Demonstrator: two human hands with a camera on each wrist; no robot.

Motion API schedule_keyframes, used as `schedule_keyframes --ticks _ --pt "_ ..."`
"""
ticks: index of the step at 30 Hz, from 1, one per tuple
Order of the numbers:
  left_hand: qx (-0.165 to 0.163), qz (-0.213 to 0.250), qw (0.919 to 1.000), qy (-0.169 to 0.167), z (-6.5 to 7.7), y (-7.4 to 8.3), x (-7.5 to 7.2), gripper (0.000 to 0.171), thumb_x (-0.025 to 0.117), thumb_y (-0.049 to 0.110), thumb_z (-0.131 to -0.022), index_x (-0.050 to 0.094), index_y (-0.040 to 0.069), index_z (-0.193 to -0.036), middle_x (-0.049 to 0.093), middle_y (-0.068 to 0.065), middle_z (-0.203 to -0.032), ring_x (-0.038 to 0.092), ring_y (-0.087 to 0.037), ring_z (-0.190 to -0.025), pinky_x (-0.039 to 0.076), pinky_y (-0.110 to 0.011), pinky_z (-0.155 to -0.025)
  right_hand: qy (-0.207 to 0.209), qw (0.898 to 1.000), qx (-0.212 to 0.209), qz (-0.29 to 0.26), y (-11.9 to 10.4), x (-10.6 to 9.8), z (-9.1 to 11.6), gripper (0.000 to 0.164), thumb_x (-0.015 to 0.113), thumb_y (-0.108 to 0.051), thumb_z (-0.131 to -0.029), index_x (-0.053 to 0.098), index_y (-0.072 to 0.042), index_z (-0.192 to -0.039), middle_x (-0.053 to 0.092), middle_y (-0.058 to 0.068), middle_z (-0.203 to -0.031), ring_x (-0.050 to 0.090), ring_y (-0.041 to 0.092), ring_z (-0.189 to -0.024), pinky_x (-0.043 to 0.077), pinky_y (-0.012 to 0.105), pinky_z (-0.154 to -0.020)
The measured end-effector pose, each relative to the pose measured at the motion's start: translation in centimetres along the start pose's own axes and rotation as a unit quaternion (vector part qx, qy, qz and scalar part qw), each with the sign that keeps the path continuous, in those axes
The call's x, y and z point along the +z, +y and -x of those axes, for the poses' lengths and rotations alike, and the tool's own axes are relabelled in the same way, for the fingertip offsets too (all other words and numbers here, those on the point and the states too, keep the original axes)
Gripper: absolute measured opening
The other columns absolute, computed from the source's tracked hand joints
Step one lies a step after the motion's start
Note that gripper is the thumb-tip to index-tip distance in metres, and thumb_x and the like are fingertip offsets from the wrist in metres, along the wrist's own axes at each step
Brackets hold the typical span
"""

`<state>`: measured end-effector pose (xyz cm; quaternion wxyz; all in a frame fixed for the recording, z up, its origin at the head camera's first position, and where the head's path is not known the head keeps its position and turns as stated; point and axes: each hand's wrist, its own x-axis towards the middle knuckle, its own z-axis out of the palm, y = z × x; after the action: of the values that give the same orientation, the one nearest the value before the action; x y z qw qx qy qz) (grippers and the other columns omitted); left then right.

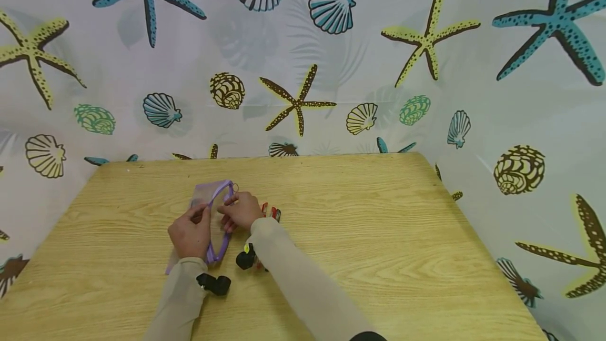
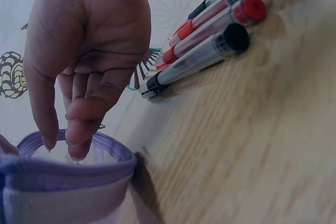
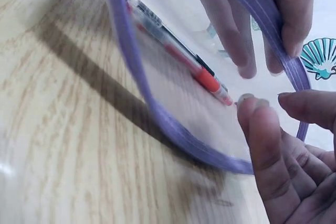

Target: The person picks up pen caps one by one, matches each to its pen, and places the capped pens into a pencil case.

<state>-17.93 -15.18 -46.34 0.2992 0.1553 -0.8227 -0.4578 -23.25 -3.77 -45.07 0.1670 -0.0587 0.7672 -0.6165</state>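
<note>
A see-through zip pouch (image 1: 203, 193) with purple edging lies on the table, its mouth spread open. My left hand (image 1: 191, 230) pinches one side of the purple zip edge (image 3: 273, 30) between thumb and fingers. Over the mouth is my right hand (image 1: 242, 210), its thumb and loosely bent fingers apart with nothing between them. In the right wrist view, red and dark pens (image 3: 178, 51) are inside the pouch, the red one's end close to the right fingertips. The left wrist view has the right hand (image 2: 89, 61) pointing down into the opening.
Several red and black pens (image 2: 205, 56) lie side by side on the wooden table (image 1: 360, 225), right of the pouch and partly under the right forearm. A curtain (image 1: 293, 57) printed with shells and starfish hangs behind the table and along its sides.
</note>
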Motion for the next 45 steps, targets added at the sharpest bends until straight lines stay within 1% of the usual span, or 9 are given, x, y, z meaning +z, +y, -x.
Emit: schedule_keyframes --ticks 6,10,20,26,30,33,37,41,45 --pt "0.008 0.0 1.0 0.006 -0.1 0.0 0.0 0.018 0.068 0.014 -0.089 0.076 -0.001 -0.097 0.072 -0.019 -0.083 0.07 -0.032 -0.074 0.03 0.001 -0.056 0.0 1.0 -0.005 -0.011 0.0 -0.4 0.1 0.015 0.065 -0.011 -0.092 0.065 0.0 -0.102 0.07 0.017 -0.071 0.06 0.015 -0.044 0.056 0.039 -0.054" --pt "0.011 -0.005 0.9999 0.005 -0.1 0.0 0.0 0.019 0.068 0.015 -0.09 0.076 -0.001 -0.097 0.072 -0.019 -0.083 0.07 -0.032 -0.074 0.03 0.001 -0.056 0.002 1.0 -0.007 -0.014 0.2 -0.6 0.1 0.017 0.065 -0.011 -0.091 0.065 0.001 -0.104 0.07 0.017 -0.072 0.06 0.014 -0.044 0.056 0.038 -0.053" --pt "-0.003 0.004 1.0 0.0 0.1 0.0 0.0 0.018 0.067 0.013 -0.09 0.076 0.0 -0.099 0.072 -0.02 -0.085 0.07 -0.033 -0.076 0.032 0.0 -0.055 0.006 1.0 -0.004 -0.027 0.5 -1.0 0.3 0.015 0.065 -0.008 -0.091 0.064 0.001 -0.103 0.07 0.018 -0.072 0.058 0.015 -0.043 0.056 0.039 -0.053" --pt "-0.002 0.002 1.0 0.001 0.1 0.1 0.0 0.018 0.067 0.014 -0.089 0.076 0.001 -0.098 0.072 -0.019 -0.085 0.07 -0.032 -0.076 0.032 -0.001 -0.057 0.014 0.999 -0.005 -0.039 0.7 -1.4 0.5 0.019 0.064 -0.008 -0.091 0.064 0.002 -0.108 0.07 0.018 -0.073 0.058 0.014 -0.043 0.055 0.036 -0.051" --pt "0.001 0.001 1.0 0.005 0.1 0.2 -0.1 0.017 0.068 0.013 -0.089 0.076 0.001 -0.097 0.072 -0.018 -0.083 0.07 -0.032 -0.075 0.032 -0.001 -0.057 0.015 0.999 -0.01 -0.051 0.9 -2.0 0.9 0.021 0.064 -0.007 -0.091 0.063 0.003 -0.109 0.07 0.02 -0.075 0.058 0.014 -0.044 0.056 0.04 -0.054" --pt "0.004 0.001 1.0 0.007 0.1 0.1 -0.1 0.017 0.068 0.013 -0.089 0.077 0.001 -0.096 0.072 -0.018 -0.083 0.07 -0.031 -0.074 0.031 -0.001 -0.058 0.019 0.999 -0.016 -0.046 1.0 -2.4 1.3 0.02 0.064 -0.008 -0.092 0.064 0.002 -0.109 0.07 0.021 -0.077 0.059 0.014 -0.045 0.056 0.04 -0.054" --pt "-0.002 0.001 1.0 0.008 0.2 0.1 -0.1 0.017 0.068 0.014 -0.089 0.076 0.001 -0.097 0.072 -0.018 -0.084 0.07 -0.031 -0.075 0.031 -0.001 -0.059 0.021 0.998 -0.021 -0.047 1.3 -3.0 1.7 0.022 0.063 -0.008 -0.092 0.063 0.003 -0.111 0.07 0.021 -0.078 0.059 0.014 -0.045 0.056 0.036 -0.052" --pt "-0.014 0.001 0.9999 0.004 0.3 0.2 -0.1 0.018 0.068 0.014 -0.089 0.076 0.001 -0.098 0.072 -0.019 -0.086 0.07 -0.031 -0.077 0.032 -0.002 -0.06 0.02 0.998 -0.023 -0.062 1.4 -3.6 2.0 0.025 0.064 -0.008 -0.091 0.062 0.005 -0.113 0.069 0.018 -0.076 0.058 0.013 -0.045 0.055 0.033 -0.05" --pt "-0.013 0.002 0.9999 0.004 0.3 0.2 -0.2 0.018 0.068 0.014 -0.089 0.076 0.001 -0.098 0.072 -0.019 -0.086 0.07 -0.032 -0.077 0.031 -0.002 -0.059 0.025 0.997 -0.025 -0.072 1.3 -4.1 2.4 0.028 0.064 -0.007 -0.091 0.061 0.007 -0.114 0.069 0.017 -0.075 0.059 0.013 -0.046 0.055 0.033 -0.05"
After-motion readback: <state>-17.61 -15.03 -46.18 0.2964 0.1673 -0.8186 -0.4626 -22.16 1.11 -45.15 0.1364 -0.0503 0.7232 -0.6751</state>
